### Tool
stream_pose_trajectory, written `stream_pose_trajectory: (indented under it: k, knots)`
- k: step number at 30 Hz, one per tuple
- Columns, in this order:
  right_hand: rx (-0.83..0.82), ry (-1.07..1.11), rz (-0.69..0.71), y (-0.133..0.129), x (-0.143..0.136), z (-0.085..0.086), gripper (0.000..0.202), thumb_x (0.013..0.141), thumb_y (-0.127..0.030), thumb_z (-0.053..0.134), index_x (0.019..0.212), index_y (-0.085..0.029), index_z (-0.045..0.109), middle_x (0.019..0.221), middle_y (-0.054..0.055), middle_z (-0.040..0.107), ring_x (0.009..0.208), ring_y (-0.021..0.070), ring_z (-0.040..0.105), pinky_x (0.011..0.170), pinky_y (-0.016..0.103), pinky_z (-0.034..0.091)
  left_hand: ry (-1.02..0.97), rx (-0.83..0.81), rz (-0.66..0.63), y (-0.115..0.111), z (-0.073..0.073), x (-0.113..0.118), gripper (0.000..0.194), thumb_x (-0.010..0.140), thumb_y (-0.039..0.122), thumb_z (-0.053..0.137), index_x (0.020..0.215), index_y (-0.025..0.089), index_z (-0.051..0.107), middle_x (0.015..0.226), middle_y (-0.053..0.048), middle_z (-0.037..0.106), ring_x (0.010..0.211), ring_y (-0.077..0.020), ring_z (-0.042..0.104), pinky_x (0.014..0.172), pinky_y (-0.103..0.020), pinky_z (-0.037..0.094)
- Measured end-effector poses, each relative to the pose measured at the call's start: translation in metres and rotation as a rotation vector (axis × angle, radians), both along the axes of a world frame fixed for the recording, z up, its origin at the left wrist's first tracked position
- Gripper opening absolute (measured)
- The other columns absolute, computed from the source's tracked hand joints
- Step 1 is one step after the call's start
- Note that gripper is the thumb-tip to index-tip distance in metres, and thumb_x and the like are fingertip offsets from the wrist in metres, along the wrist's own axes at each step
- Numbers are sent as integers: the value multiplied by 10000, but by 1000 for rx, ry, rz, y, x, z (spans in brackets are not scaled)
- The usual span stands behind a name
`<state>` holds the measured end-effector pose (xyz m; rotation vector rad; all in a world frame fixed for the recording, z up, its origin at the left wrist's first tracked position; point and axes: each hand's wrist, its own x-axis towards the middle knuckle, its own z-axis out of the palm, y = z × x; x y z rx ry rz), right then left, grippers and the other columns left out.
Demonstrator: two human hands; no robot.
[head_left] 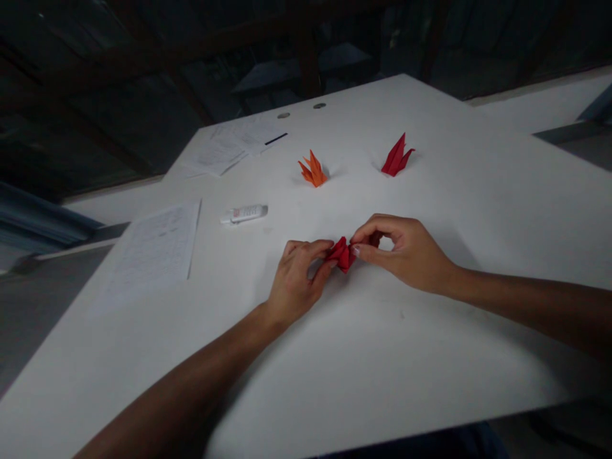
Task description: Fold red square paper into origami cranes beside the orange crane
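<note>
Between my two hands is a small red folded-paper crane (342, 255), held just over the white table. The fingers and thumb of my left hand (300, 274) pinch its left side. On the other side, the thumb and fingertips of my right hand (399, 248) grip its right edge. Fingertips cover part of the folds on both sides. Farther back stand an orange paper crane (314, 171) and, to its right, a larger red paper crane (398, 156) with its points upward.
A white tube or bottle (246, 213) with small print lies left of my hands. One printed sheet (157, 245) rests near the table's left edge. More papers (220, 150) overlap at the back left, with a thin black strip (276, 138) beside them. Dark window panes stand behind the table (478, 191).
</note>
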<state>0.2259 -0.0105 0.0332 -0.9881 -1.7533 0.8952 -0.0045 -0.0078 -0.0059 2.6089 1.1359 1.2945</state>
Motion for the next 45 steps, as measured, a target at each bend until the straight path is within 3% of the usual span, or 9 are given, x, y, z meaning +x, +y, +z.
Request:
stream_pose_trajectory:
  k: [6,20,27,33,39,45]
  knots:
    - [-73,-3,0,0,0,0,108,857,-273,740,936,-208,772,855,13,754,744,162,625,715,317,500,-14,-10,-22,0,0,1,248,947,250,682,1175,215,591,986,-27,743,801,-140,739,784,-310,581]
    - [-76,12,1,-1,-1,-1,206,810,-205,768,1015,-214,762,882,0,738,709,137,582,681,294,474,-8,8,-27,1,1,1,249,945,265,691,1168,213,592,971,-28,751,830,-150,735,817,-318,576]
    - [-105,61,37,-1,-1,-1,196,829,-249,769,1019,-203,751,912,13,734,720,136,577,697,293,476,6,30,-41,3,0,0,236,955,288,675,1168,216,603,953,-21,747,825,-149,722,783,-294,563]
    - [-290,183,117,1,-2,1,196,817,-311,778,975,-196,763,901,31,748,801,169,653,740,314,504,19,52,-73,3,1,0,230,943,248,692,1149,213,596,946,-11,750,809,-142,716,797,-301,549]
    - [-526,341,168,8,-2,0,157,770,-245,798,903,-181,744,843,18,748,797,157,672,780,314,505,14,49,-65,3,0,0,241,944,240,687,1165,215,595,964,-14,749,816,-140,723,798,-295,558]
    - [-481,316,186,13,0,0,182,788,-315,809,882,-174,742,836,23,743,800,165,666,797,332,500,-31,-39,-23,2,-3,-3,294,921,199,702,1196,224,604,999,-20,738,874,-152,725,809,-292,587]
